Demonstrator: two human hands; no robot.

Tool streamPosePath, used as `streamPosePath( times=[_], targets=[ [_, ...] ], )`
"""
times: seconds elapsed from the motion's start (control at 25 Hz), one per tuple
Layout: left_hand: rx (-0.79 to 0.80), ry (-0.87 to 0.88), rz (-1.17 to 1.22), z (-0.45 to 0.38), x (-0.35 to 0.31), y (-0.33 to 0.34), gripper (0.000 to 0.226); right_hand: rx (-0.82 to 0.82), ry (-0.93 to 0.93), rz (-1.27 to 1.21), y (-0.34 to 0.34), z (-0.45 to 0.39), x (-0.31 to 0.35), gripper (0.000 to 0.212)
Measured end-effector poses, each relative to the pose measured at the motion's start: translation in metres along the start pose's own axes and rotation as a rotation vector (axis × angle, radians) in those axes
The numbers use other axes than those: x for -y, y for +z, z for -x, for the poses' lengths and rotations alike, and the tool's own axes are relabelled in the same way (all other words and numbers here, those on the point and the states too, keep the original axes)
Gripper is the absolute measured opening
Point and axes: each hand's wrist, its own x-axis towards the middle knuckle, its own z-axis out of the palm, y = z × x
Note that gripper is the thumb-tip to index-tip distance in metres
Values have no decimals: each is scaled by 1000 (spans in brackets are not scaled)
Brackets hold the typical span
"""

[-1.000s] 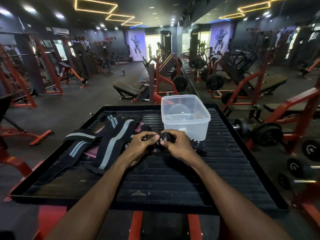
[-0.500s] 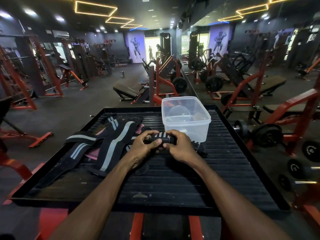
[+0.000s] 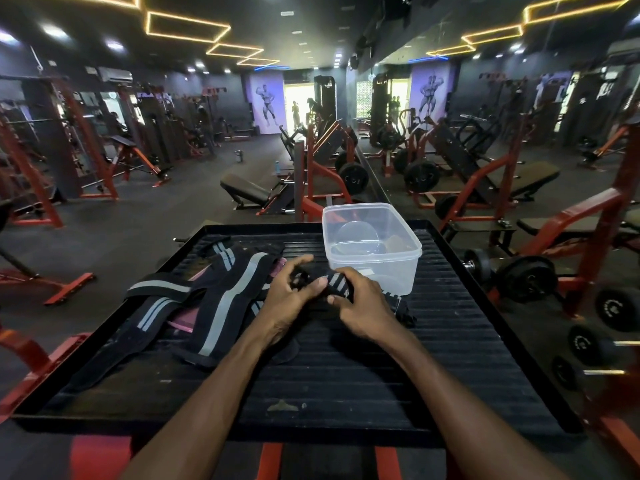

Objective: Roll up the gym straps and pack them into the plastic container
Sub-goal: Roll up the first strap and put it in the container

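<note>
A black strap with grey stripes, partly rolled (image 3: 330, 284), sits between the two hands just above the black ribbed worktop (image 3: 346, 368), near its middle. The right hand (image 3: 363, 306) curls over the roll, fingers wrapped across its top and thumb tucked against its near side. The left hand (image 3: 289, 296) grips the roll's other end, thumb pressed along the front and fingers bent round the far side (their tips are partly hidden behind the fabric). The strap's loose tail (image 3: 398, 306) trails out to the right of the right hand and lies flat on the worktop.

Just beyond the hands stands the clear plastic container (image 3: 372, 247), lid off, upright near the worktop's far edge. To the left, a loose heap of unrolled straps (image 3: 207, 299) sprawls across the worktop, black with grey stripes, with something pink (image 3: 180, 325) showing beneath them. Dumbbells (image 3: 519, 277) lie on the floor to the right.
</note>
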Motion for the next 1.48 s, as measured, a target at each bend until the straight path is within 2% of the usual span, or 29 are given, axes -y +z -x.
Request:
streamPosePath(
  times=[0.08, 0.16, 0.28, 0.36, 0.44, 0.56, 0.64, 0.84, 1.08, 1.28, 1.48],
  targets=[
    [-77, 47, -62, -8, -6, -1, 51, -15, -23, -52, -4, 0, 8, 37],
    [-62, 98, -120, -16, -14, -2, 53, 5, -39, -85, -10, -4, 17, 41],
    [5, 152, -104, -28, -33, 1, 45, -22, -54, -117, -20, -20, 29, 28],
    [-5, 170, 8, -42, -41, 4, 38, -67, -58, -143, -27, -36, 40, 25],
    [-55, 126, 92, -62, -41, 6, 34, -98, -37, -140, -36, -59, 48, 27],
    [-169, 27, -112, -93, -32, 9, 13, -113, 5, -153, -48, -98, 56, 22],
    [-189, -42, -222, -108, -27, 13, 10, -93, 46, -133, -50, -122, 57, 24],
    [-172, -124, -256, -139, -15, 19, 18, -31, 153, 24, -39, -180, 41, 35],
    [-168, -138, -262, -162, 1, 18, 13, 55, 210, 353, -14, -225, 9, 45],
    [-148, -119, -284, -174, 6, 16, 10, 126, 237, 436, -2, -235, -4, 12],
    [-142, -103, -292, -185, 10, 16, 14, 170, 227, 547, 5, -248, -16, 16]
  ],
)
